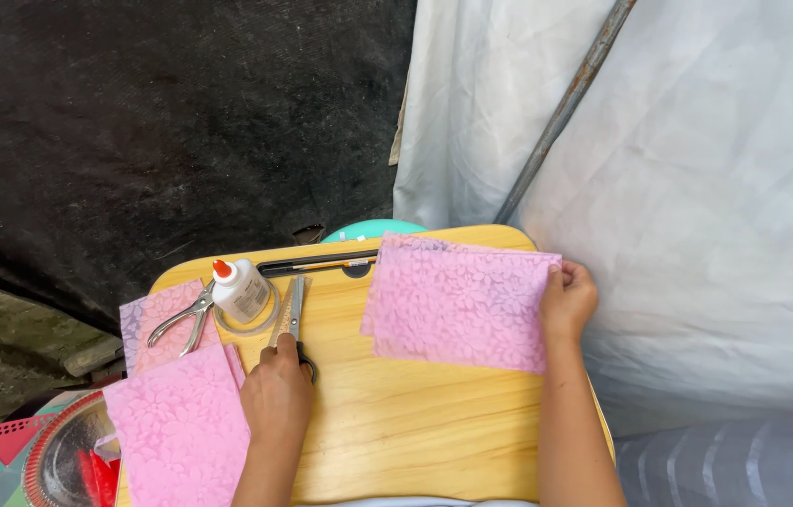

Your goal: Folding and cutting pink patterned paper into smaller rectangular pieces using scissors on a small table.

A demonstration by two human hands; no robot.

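Pink sheet (457,300) pinched by right hand (565,299).

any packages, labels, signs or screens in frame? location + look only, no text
Glue bottle: back left of the wooden table, lying tilted on a tape roll; white, orange cap.
Its label: pale rectangular panel on the bottle's side, dark print.
No signs or screens.
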